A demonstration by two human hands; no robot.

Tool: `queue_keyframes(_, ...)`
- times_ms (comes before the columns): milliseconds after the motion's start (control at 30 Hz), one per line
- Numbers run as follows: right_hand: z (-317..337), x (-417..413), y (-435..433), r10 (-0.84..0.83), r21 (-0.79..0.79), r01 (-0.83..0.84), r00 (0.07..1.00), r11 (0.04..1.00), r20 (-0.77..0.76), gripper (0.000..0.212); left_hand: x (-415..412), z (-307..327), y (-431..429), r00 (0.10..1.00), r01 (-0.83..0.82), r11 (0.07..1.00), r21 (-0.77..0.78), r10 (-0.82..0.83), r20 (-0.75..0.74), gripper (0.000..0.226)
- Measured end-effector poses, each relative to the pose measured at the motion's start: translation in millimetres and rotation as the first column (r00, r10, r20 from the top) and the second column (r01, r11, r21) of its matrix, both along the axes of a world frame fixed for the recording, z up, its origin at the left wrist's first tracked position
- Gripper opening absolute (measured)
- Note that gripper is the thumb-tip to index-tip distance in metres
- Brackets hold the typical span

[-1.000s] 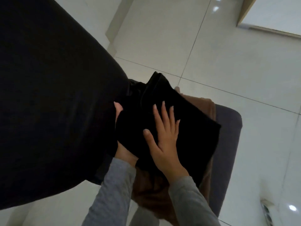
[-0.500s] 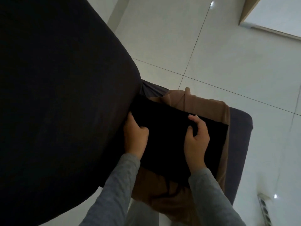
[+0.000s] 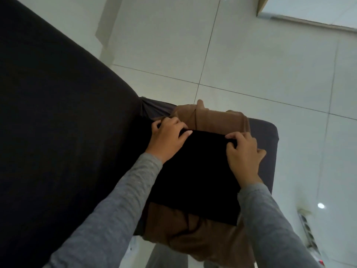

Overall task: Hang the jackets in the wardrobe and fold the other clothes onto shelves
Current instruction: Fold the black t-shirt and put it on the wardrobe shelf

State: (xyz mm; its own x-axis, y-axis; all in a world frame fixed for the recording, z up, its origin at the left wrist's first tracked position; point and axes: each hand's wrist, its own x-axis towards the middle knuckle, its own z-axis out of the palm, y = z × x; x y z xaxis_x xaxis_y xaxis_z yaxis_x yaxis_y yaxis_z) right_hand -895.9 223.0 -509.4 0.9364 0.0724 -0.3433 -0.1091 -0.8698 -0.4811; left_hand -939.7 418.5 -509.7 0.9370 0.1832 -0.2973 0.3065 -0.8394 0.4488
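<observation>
A folded black garment [image 3: 195, 178] lies as a flat square on top of a brown garment [image 3: 216, 118], which is spread over a dark grey seat [image 3: 264, 149]. My left hand [image 3: 166, 138] grips the black garment's far left corner with curled fingers. At the far right corner my right hand [image 3: 244, 151] pinches the fold's edge between thumb and fingers. Both grey sleeves reach in from below. The brown garment hangs off the seat's near edge.
A large dark upholstered backrest [image 3: 58, 132] fills the left side, right beside my left arm. White floor tiles [image 3: 251, 55] lie beyond the seat. A power strip [image 3: 309, 233] lies on the floor at the lower right. A light wooden furniture edge [image 3: 262, 6] shows top right.
The black garment went from being pressed flat under my right palm to a neat square. Both hands slid up to its far corners and now grip the edge.
</observation>
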Motion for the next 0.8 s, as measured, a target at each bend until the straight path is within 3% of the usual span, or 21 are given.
queue_keyframes(100,-4.2,5.1,-10.7,0.075,0.003,-0.075,0.997,0.997,-0.027,0.008,-1.0,-2.0,4.4,0.999,0.05,0.998,0.044,-0.05,0.001,0.022)
queue_keyframes(233,-6.5,14.2,-10.0,-0.045,0.121,0.05,0.998,0.991,-0.043,0.002,1.6,-4.1,9.3,0.997,-0.008,0.999,0.046,0.004,0.082,0.011)
queue_keyframes(333,-9.9,11.1,-3.3,-0.094,0.101,0.094,0.996,0.99,-0.01,0.005,1.3,-9.8,6.2,0.991,-0.034,0.995,0.089,0.022,0.131,0.003)
queue_keyframes(433,-11.6,-2.3,1.5,-0.177,0.065,0.169,0.975,0.983,0.135,0.013,-6.6,-13.8,-4.3,0.953,-0.142,0.981,0.132,0.1,0.286,0.03)
queue_keyframes(533,-10.3,-30.0,7.5,-0.094,0.171,0.045,0.953,0.984,0.29,0.024,-28.0,-19.1,-20.2,0.908,-0.003,0.996,0.088,-0.034,0.417,0.037)
queue_keyframes(600,-15.2,-56.5,13.7,0.108,0.169,-0.167,0.944,0.971,0.312,0.033,-48.0,-28.9,-24.9,0.92,0.153,0.984,0.096,-0.177,0.349,0.04)
queue_keyframes(667,-27.2,-77.0,14.4,0.3,0.039,-0.323,0.913,0.946,0.278,0.041,-63.7,-39.5,-21.2,0.961,0.152,0.984,0.092,-0.169,0.22,0.043)
queue_keyframes(800,-43.6,-74.1,2.9,0.292,-0.163,-0.264,0.939,0.951,0.18,0.055,-72.6,-45.9,-2.6,0.994,0.032,0.986,0.163,-0.048,0.094,0.052)
